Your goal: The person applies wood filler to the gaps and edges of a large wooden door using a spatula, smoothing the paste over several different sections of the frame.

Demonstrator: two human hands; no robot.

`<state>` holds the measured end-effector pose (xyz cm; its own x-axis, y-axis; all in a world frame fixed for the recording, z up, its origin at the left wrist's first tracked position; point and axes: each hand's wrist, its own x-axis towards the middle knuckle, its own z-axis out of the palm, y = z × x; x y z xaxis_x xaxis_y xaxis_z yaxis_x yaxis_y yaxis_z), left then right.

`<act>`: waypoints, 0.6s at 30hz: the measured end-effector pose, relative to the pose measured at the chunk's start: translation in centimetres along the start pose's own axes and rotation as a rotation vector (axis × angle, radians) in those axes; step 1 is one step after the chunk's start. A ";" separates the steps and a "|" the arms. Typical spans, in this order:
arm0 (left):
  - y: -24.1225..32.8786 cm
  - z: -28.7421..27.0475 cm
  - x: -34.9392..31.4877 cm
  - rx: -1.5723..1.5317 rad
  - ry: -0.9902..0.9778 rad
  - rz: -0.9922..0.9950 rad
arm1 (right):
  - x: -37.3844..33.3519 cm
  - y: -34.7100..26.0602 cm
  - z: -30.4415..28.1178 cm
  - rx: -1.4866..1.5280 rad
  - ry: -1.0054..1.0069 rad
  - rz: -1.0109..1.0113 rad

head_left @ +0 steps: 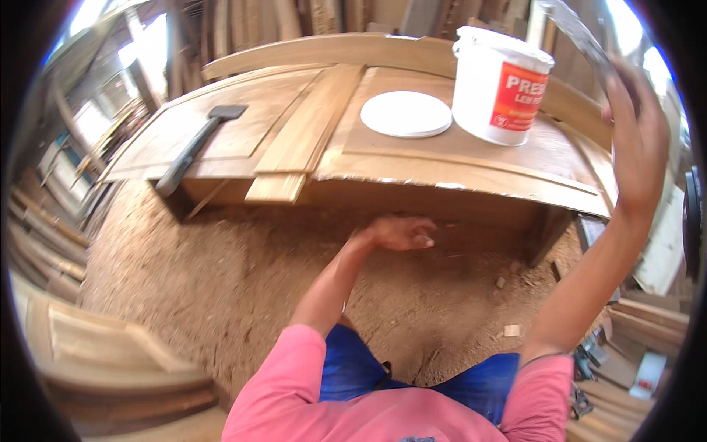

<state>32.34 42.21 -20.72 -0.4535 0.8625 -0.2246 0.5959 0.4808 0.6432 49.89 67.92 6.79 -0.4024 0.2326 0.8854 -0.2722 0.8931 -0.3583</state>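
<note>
My right hand is raised at the right, its fingers closed around a long flat grey tool that points up and to the left. Motion blur and the picture's edge hide the tool's exact kind. In front of the worktable's near edge hangs my left hand, empty, its fingers loosely bent and apart. Nearest the right hand stands a white plastic bucket with a red and orange label. Beside it a round white lid lies flat on the table.
The low wooden worktable carries two overlapping wooden planks and a black-handled hammer on its left. A raised board runs along the far edge. Sawdust covers the ground. Stacked timber stands at the left.
</note>
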 end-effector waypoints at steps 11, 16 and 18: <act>-13.9 4.9 0.0 -0.547 -0.164 -0.061 | 7.1 -7.1 5.4 -0.174 -0.453 -0.093; -19.9 6.4 -0.1 -0.148 0.068 -0.012 | -1.2 -12.0 9.0 0.062 -1.018 0.127; -23.6 8.0 1.5 0.039 0.063 -0.060 | -3.8 -12.3 11.3 -0.008 -1.001 -0.032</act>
<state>22.87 33.42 -42.08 -0.5293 0.8210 -0.2141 0.5912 0.5379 0.6009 44.85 51.70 4.46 -0.9464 -0.2195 0.2368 -0.2914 0.8966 -0.3335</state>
